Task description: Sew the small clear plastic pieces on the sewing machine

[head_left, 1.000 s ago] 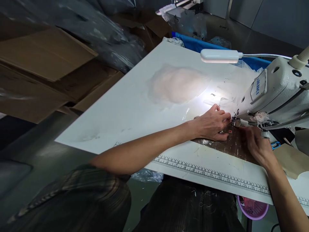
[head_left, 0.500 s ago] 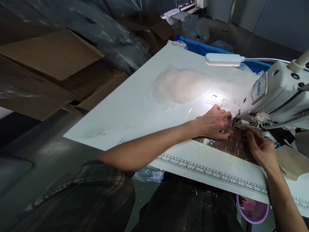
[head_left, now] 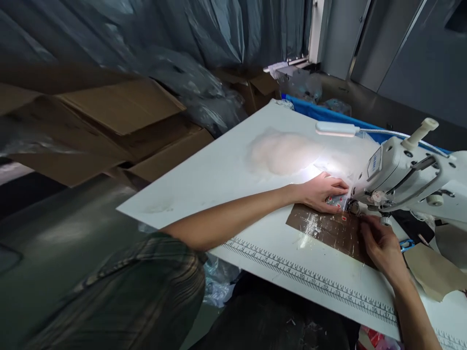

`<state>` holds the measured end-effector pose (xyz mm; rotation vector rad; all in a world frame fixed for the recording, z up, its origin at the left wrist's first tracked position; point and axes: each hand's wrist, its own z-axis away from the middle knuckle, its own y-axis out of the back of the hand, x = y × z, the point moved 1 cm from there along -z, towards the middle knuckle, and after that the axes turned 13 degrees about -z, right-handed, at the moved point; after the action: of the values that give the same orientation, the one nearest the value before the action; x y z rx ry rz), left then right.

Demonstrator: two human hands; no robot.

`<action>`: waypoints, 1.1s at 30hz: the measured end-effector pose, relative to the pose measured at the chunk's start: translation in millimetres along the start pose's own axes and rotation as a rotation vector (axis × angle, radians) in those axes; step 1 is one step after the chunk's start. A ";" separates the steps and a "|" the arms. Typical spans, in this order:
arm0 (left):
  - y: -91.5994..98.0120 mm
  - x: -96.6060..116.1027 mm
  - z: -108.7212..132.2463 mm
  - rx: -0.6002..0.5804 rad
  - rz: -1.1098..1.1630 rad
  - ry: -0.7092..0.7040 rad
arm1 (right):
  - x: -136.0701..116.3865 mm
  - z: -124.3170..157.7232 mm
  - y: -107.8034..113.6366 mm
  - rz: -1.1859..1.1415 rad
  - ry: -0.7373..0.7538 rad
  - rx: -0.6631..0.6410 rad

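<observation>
My left hand (head_left: pixel 323 193) lies with thumb and fingers apart on a small pale piece of fabric with red marks (head_left: pixel 337 201), just left of the sewing machine's (head_left: pixel 392 167) needle area. My right hand (head_left: pixel 383 245) is closed, its fingertips pinched just right of the presser foot. What they hold, if anything, is hidden. Under both hands is a shiny brown plate (head_left: pixel 321 231) on the white table, with a small red mark near the needle. A pale, sheer, fluffy heap (head_left: pixel 279 151) lies behind my left hand, lit by the lamp.
A white lamp (head_left: pixel 336 129) on a flexible neck hangs over the table (head_left: pixel 204 182). A printed ruler (head_left: pixel 310 277) runs along its front edge. Blue-handled snips (head_left: pixel 406 244) and a tan piece (head_left: pixel 432 270) lie right. Cardboard boxes (head_left: pixel 124 109) stand left, blue sheeting (head_left: pixel 310 108) behind.
The view has tilted up and shifted, so the table sits lower. My left hand now shows the red-marked fabric between thumb and fingers. My right hand stays beside the needle.
</observation>
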<state>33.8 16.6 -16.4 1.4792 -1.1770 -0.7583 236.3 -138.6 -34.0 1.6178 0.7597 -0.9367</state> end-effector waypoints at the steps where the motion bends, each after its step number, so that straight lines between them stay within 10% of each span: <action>1: 2.1 -5.1 -5.1 -0.021 0.036 -0.001 | 0.9 0.1 -1.3 0.037 0.038 -0.004; 8: 24.4 -29.4 -68.9 0.072 -0.078 0.224 | 10.1 -0.6 -7.4 0.186 0.151 0.022; 16: 9.2 -50.3 -131.5 -0.138 -0.162 0.476 | 15.7 -5.1 -8.8 0.169 0.161 -0.007; 33: 0.1 -41.7 -97.9 0.080 -0.192 0.249 | 20.3 -7.5 -7.3 0.224 0.225 -0.006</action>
<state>109.6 88.8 2.8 1.7166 -0.8954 -0.6385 241.4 -129.3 -54.3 1.7807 0.7135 -0.5985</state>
